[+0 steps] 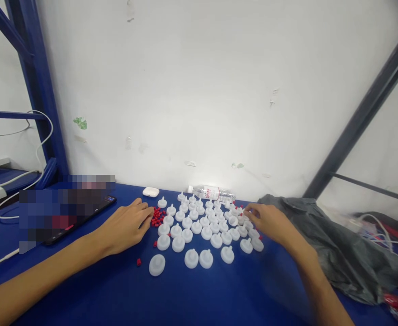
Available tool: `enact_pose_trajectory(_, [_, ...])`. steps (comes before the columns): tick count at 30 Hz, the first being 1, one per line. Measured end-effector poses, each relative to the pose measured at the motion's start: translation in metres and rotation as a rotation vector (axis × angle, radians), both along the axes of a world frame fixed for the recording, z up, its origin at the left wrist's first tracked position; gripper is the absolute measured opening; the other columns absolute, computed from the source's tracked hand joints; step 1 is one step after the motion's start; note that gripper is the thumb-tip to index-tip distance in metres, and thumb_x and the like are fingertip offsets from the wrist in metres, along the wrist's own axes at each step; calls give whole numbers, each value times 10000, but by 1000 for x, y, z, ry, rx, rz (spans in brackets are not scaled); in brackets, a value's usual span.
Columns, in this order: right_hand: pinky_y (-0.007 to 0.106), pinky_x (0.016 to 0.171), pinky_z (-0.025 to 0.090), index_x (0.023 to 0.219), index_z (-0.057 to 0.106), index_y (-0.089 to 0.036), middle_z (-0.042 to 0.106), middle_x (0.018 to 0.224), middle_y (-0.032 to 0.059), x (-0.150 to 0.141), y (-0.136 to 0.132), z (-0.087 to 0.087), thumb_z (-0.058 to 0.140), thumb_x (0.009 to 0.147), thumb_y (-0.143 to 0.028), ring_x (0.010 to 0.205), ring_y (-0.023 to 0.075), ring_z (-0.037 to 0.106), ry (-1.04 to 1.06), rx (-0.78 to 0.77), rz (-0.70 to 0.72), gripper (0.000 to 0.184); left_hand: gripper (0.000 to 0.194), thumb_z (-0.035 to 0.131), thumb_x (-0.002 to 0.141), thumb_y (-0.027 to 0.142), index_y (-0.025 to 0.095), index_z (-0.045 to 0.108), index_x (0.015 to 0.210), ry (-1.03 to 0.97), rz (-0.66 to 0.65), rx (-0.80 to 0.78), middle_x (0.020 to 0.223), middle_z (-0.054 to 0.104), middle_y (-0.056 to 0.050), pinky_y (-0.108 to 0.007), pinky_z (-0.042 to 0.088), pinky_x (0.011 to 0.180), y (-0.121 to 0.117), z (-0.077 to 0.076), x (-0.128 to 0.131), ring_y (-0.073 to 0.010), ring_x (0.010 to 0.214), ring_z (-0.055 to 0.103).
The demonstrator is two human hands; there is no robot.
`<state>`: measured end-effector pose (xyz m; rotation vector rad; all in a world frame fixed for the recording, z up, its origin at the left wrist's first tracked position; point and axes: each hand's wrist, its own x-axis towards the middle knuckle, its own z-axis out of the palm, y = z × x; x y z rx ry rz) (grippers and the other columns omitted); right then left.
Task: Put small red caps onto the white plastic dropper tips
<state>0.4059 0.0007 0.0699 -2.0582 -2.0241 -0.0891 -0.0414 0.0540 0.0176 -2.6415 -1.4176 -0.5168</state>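
Several white round caps with small knobs [199, 226] stand in rows on a blue table [117, 290]. A small heap of red pieces [157, 218] lies at their left edge, and one stray red piece [139, 261] sits nearer to me. My left hand [126, 226] rests palm down with its fingertips curled at the red heap. My right hand [270, 220] reaches in from the right, fingers pinched together among the white caps at the right of the group. What the fingers hold, if anything, is too small to make out.
A dark phone [80, 217] lies left of my left hand. A white earbud case [150, 192] and a lying water bottle [212, 193] sit by the wall. A grey plastic bag [334, 244] covers the right side. White cables [32, 181] hang on the blue frame at left.
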Motion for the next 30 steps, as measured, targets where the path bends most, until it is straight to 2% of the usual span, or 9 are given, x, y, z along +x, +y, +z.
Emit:
enact_pose_trajectory(3, [332, 755, 474, 1116, 861, -201, 882, 1001, 111, 2, 8, -8, 633, 1068, -283, 924, 273, 800, 1, 55, -22, 248, 368, 391, 1133, 283, 232, 731, 1002, 39, -16, -23, 1062, 799, -113, -470, 558, 887, 2, 2, -1, -336, 1075, 689])
enact_pose_trajectory(7, [329, 772, 490, 948, 823, -222, 868, 974, 88, 0, 12, -17, 690, 973, -248, 977, 277, 796, 20, 87, 25, 138, 362, 396, 1143, 287, 236, 737, 1033, 50, -7, 1, 1088, 795, -105, -461, 557, 888, 1, 5, 0, -335, 1101, 696])
enact_pose_trajectory(12, [378, 847, 593, 1035, 702, -250, 874, 1133, 116, -6, 9, -9, 568, 1049, -372, 1020, 295, 827, 143, 196, 60, 182, 352, 406, 1154, 262, 241, 697, 956, -9, -48, 57, 1016, 781, -86, -435, 552, 834, -8, 10, 4, -317, 1056, 691])
enact_pose_trajectory(16, [440, 873, 676, 1089, 672, -274, 880, 1154, 98, -39, -2, 1, 570, 1062, -509, 1023, 319, 853, 395, 294, 271, 257, 290, 433, 1166, 266, 252, 686, 1025, -154, -171, 197, 998, 779, -50, -393, 545, 760, -22, 13, 12, -280, 990, 699])
enact_pose_trajectory(18, [464, 933, 692, 1089, 728, -275, 884, 1135, 94, -67, -13, 2, 621, 1065, -519, 1040, 327, 854, 407, 279, 393, 267, 236, 453, 1164, 269, 267, 676, 1086, -207, -256, 274, 1014, 789, -39, -384, 544, 717, -32, 14, 19, -271, 966, 708])
enact_pose_trajectory(20, [429, 933, 712, 1230, 759, -299, 890, 1188, 75, -96, -26, -1, 712, 1055, -503, 1079, 322, 863, 454, 209, 512, 272, 157, 503, 1158, 290, 288, 657, 1184, -222, -338, 332, 1022, 795, -34, -381, 547, 679, -44, 14, 27, -273, 977, 729])
enact_pose_trajectory(23, [389, 883, 747, 1490, 658, -411, 892, 1132, -20, -132, -45, -10, 846, 1003, -513, 957, 282, 877, 542, 96, 709, 532, 169, 632, 1129, 386, 315, 632, 1282, -185, -451, 370, 1018, 800, -44, -406, 573, 645, -59, 12, 37, -284, 936, 745])
enact_pose_trajectory(26, [359, 848, 759, 1641, 525, -491, 879, 1097, -51, -150, -55, -20, 942, 934, -504, 891, 271, 869, 599, 33, 884, 821, 228, 683, 1104, 430, 336, 638, 1306, -95, -561, 341, 991, 800, -67, -441, 557, 571, -67, 8, 42, -296, 850, 738])
enact_pose_trajectory(30, [372, 833, 760, 1677, 466, -528, 888, 1109, -67, -155, -57, -25, 964, 907, -460, 872, 282, 874, 657, -37, 878, 919, 229, 685, 1086, 353, 393, 672, 1311, 14, -589, 282, 1018, 799, -89, -483, 556, 569, -68, 2, 42, -321, 860, 735])
